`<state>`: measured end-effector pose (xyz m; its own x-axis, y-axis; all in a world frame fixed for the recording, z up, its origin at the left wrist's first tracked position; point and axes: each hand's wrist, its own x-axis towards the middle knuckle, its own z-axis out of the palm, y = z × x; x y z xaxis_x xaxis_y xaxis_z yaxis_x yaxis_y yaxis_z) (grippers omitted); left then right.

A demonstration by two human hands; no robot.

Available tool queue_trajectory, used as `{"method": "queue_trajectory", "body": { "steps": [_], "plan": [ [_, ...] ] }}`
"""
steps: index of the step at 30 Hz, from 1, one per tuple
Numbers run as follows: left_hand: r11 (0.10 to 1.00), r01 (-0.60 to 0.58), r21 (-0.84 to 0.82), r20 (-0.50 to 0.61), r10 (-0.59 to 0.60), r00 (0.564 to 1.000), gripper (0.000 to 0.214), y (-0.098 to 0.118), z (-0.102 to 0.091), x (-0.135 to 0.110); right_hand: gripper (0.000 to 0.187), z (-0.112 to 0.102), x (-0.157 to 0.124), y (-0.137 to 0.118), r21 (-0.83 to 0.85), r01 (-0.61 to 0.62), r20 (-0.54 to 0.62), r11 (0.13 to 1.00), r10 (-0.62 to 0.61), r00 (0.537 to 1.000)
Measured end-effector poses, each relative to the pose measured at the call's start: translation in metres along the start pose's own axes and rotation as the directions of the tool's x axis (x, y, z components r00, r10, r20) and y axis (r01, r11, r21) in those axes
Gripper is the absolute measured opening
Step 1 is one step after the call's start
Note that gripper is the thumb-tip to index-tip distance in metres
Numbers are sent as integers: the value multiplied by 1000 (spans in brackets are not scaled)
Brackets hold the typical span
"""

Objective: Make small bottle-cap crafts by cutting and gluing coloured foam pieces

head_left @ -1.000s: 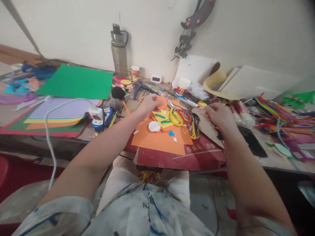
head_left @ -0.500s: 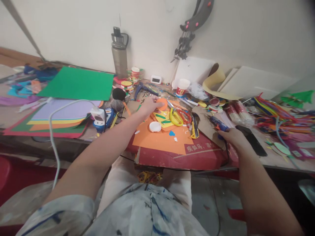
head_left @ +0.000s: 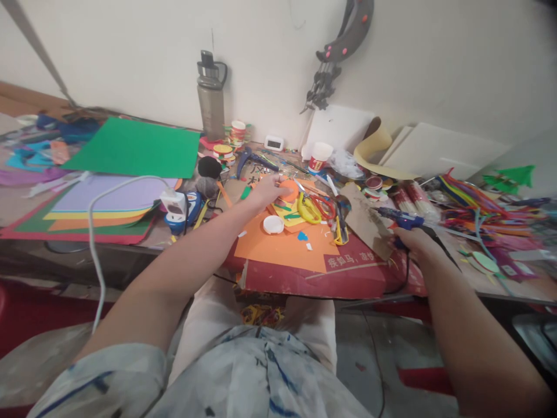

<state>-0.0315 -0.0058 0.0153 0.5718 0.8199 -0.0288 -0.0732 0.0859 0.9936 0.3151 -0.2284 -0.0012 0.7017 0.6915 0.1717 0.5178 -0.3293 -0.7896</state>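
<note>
My left hand (head_left: pixel 266 190) reaches over the cluttered table and pinches a round orange paper disc (head_left: pixel 288 189) between thumb and fingers. My right hand (head_left: pixel 414 241) is wrapped round the grip of a blue glue gun (head_left: pixel 399 218), whose nozzle points left above a brown cardboard scrap (head_left: pixel 364 219). Between the two hands lie yellow-handled scissors (head_left: pixel 308 209), red-handled scissors (head_left: pixel 325 206) and a yellow utility knife (head_left: pixel 340 227). An orange paper sheet (head_left: pixel 282 245) with a white lid (head_left: pixel 273 224) on it lies on a red cardboard box (head_left: pixel 348 273).
A grey water bottle (head_left: pixel 211 96) stands by the wall. Green paper (head_left: pixel 134 148) and stacked coloured sheets (head_left: pixel 100 206) lie at left, with a white cable (head_left: pixel 93 232) and plug. Pipe cleaners (head_left: pixel 474 203) and glue sticks (head_left: pixel 413 200) are piled at right. A black phone (head_left: pixel 439 241) lies beside my right wrist.
My right hand closed on the blue glue gun, drew it toward the table's front edge and now holds it lifted with the nozzle pointing left. My left hand kept the orange disc.
</note>
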Motion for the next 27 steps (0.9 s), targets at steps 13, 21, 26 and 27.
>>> {"method": "queue_trajectory", "body": {
  "steps": [13,21,26,27],
  "plan": [
    [997,-26,-76,-93,19,996,38,-1,-7,4,25,1,-6,-67,405,-112,-74,907,155,985],
    [990,-25,-141,-92,12,996,26,4,-4,0,32,78,-10,-158,537,217,-41,815,-232,972],
    [986,-59,-158,-175,31,984,15,9,-5,-2,25,122,-9,-164,430,323,59,843,-384,922],
    [985,-58,-163,-193,26,981,11,9,-6,-1,23,127,-10,-159,402,342,98,849,-412,906]
  ]
}}
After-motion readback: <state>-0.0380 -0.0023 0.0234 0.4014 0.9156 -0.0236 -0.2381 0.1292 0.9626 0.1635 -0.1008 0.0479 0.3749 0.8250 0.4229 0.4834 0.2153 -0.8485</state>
